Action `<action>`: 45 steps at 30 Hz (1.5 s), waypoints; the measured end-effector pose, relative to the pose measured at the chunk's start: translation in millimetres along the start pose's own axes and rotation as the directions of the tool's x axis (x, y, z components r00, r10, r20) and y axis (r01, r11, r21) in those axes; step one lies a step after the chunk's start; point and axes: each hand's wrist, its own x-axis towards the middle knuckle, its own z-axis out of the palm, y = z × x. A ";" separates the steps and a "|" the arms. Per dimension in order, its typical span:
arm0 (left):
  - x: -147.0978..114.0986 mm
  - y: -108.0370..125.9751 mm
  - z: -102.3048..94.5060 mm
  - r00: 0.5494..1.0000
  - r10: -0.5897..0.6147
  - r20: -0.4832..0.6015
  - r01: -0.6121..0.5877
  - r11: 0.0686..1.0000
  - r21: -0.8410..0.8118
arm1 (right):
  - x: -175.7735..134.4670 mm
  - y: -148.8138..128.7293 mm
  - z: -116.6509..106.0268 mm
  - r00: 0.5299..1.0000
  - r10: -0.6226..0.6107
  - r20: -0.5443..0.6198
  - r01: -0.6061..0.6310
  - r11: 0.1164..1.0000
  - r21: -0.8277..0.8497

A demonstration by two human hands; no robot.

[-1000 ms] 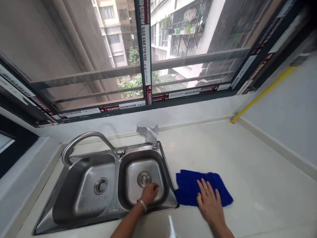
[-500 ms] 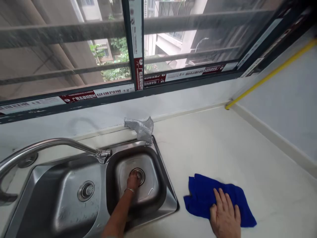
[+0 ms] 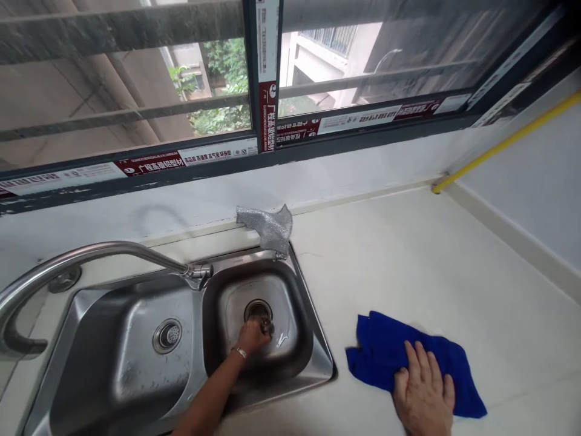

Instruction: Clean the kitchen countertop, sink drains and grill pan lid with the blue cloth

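Your left hand (image 3: 252,335) is down in the right basin of the steel sink (image 3: 318,345), its fingers curled around the drain strainer (image 3: 265,326), which sits lifted just beside the open drain hole (image 3: 256,310); how tightly they close on it you cannot tell from here. The strainer looks like small, smooth, wet metal, so a loose hold could let it slip and clatter into the glossy basin. Your right hand (image 3: 424,396) lies flat with fingers spread on the blue cloth (image 3: 385,357), a soft, rumpled, fuzzy square on the pale, polished worktop (image 3: 408,266). That surface shines, so the cloth may slide under your weight if you lean on it. The curved chrome tap (image 3: 104,251) reaches over the divider near your forearm; lift carelessly and you may knock its spout. A crumpled silvery mesh scourer (image 3: 267,224) rests at the sink's back corner.
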 end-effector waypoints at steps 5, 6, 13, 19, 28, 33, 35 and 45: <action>-30.5 -20.3 -42.3 0.999 -0.039 -0.036 0.039 0.999 0.002 | -4.5 -9.6 -2.2 1.000 0.013 0.001 -0.013 1.000 0.010; -36.2 -25.0 -52.0 0.998 -0.050 -0.042 0.050 0.999 0.002 | -7.9 -13.4 -2.5 1.000 0.014 -0.003 -0.014 1.000 0.007; -87.8 -42.3 -81.2 0.991 -0.082 -0.105 0.076 0.995 -0.059 | -7.2 -20.2 0.8 0.998 -0.058 -0.018 0.058 0.998 -0.016; -124.3 -45.4 -82.6 0.975 -0.126 -0.183 0.110 0.990 -0.090 | 68.8 10.8 30.0 0.993 -0.101 0.061 0.103 0.994 -0.039; -155.5 -44.1 -84.6 0.959 -0.123 -0.254 0.111 0.992 -0.063 | 139.3 19.9 53.1 0.965 -0.018 0.261 0.049 0.992 -0.112; -126.0 -33.5 -74.1 0.972 -0.057 -0.227 0.057 0.998 -0.006 | 106.3 13.3 44.6 0.974 -0.065 0.215 0.092 0.989 -0.117; -104.7 -27.2 -67.8 0.981 -0.037 -0.193 0.042 0.999 0.021 | 85.5 9.0 39.0 0.980 -0.090 0.177 0.113 0.986 -0.126; 10.4 3.8 -19.9 0.998 -0.043 -0.050 0.048 0.993 0.108 | -8.4 -11.9 11.7 0.990 -0.135 0.041 0.139 0.980 -0.145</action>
